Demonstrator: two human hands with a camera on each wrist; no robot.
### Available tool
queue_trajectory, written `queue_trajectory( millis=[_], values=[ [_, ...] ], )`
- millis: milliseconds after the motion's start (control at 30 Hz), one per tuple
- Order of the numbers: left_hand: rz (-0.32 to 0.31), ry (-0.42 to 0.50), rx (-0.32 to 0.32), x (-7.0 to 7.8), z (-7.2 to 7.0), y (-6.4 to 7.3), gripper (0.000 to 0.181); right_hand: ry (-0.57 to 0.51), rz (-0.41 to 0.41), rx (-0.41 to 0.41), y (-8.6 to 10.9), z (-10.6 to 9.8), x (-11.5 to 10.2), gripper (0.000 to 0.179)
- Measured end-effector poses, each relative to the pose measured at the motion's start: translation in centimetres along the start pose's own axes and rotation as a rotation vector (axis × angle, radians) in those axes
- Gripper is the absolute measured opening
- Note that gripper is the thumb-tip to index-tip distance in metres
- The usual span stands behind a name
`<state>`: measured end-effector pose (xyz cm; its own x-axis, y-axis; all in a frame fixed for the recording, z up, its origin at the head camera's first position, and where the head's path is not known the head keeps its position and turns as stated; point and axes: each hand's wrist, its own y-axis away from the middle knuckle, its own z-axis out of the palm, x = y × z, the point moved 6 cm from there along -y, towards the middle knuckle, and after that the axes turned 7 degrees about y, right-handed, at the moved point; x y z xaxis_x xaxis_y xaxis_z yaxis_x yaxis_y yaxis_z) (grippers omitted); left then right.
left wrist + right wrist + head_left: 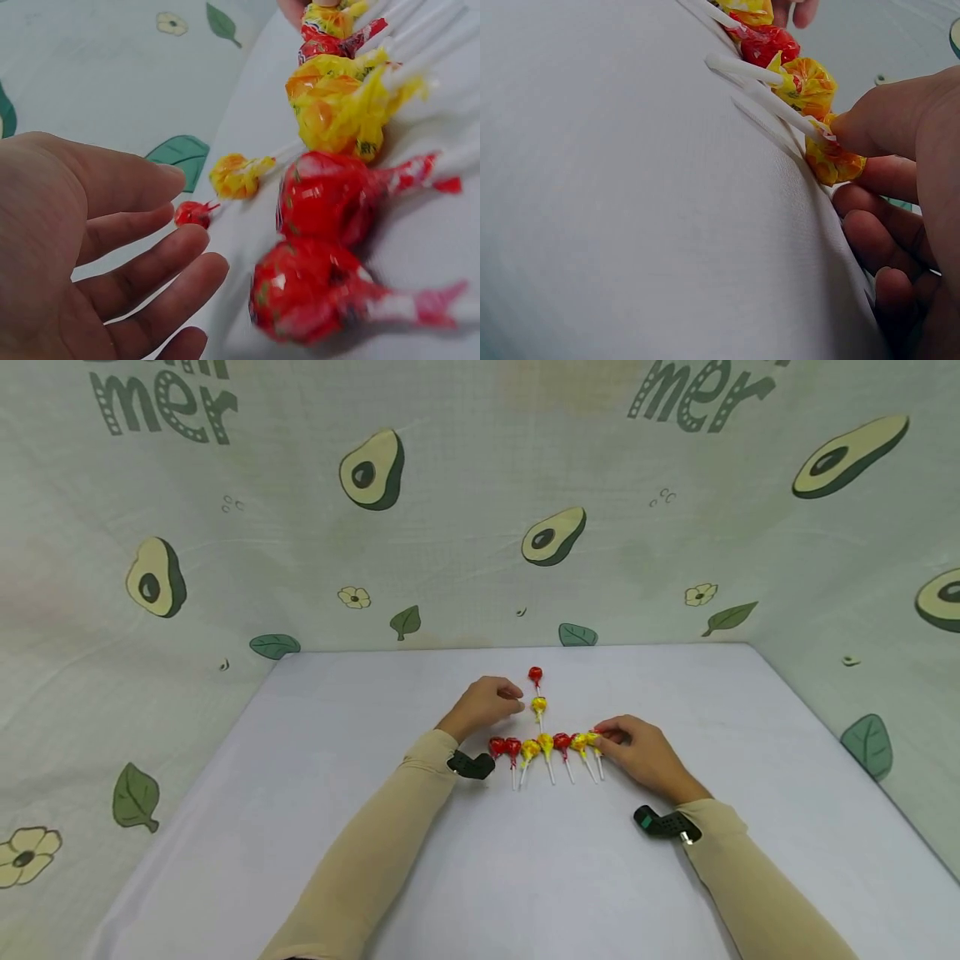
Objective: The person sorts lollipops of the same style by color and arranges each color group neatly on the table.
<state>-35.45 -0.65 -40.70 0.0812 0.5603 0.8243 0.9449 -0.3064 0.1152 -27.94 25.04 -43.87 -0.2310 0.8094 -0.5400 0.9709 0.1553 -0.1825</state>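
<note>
Wrapped lollipops in red and yellow lie side by side in a row, their white sticks toward me. My right hand [641,750] is at the row's right end, pinching a yellow lollipop [829,166] by its wrapped head between thumb and fingers. Beyond the row, a yellow lollipop [539,705] and a red lollipop [536,674] stand in a line running away from me. My left hand [487,705] hovers left of that line, holding nothing, its fingers relaxed and apart. Two red lollipops [326,199] at the row's left end lie close to it in the left wrist view.
A white cloth covers the table [337,827]. Behind it hangs a pale curtain [465,468] printed with avocados and leaves. Dark bands [471,766] sit at both wrists, over beige sleeves [375,852].
</note>
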Motion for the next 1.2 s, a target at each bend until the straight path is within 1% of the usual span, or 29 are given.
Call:
queue_trajectory(
  millis=[133,233,367,533,700,933,1133,1200],
  values=[
    [-0.003,0.005,0.010,-0.9,-0.7,1.1,0.027,0.001,0.004,0.001,0.0,0.0,0.0,0.029],
    [-0.018,0.012,0.023,-1.5,-1.2,2.0,0.028,-0.004,-0.001,-0.004,0.0,0.0,-0.1,0.030],
    [-0.017,0.015,0.028,-2.1,-1.7,3.2,0.028,-0.007,-0.003,-0.005,0.0,0.1,-0.2,0.031],
    [0.017,0.007,0.010,-2.4,-1.7,4.3,0.028,-0.001,0.008,-0.001,0.1,0.1,-0.2,0.030],
    [0.030,0.012,-0.014,-2.7,-1.4,5.4,0.026,-0.007,0.017,0.000,0.2,0.2,-0.1,0.030],
    [0.049,0.026,-0.037,-3.1,-1.1,6.2,0.027,-0.008,0.013,0.001,0.1,0.2,0.0,0.029],
    [0.059,0.043,-0.047,-3.6,-0.9,6.4,0.026,-0.003,0.012,-0.003,0.2,0.2,-0.2,0.030],
    [0.078,0.040,-0.057,-3.8,-0.8,6.3,0.026,0.001,0.008,-0.005,0.2,0.1,-0.4,0.032]
  ],
)
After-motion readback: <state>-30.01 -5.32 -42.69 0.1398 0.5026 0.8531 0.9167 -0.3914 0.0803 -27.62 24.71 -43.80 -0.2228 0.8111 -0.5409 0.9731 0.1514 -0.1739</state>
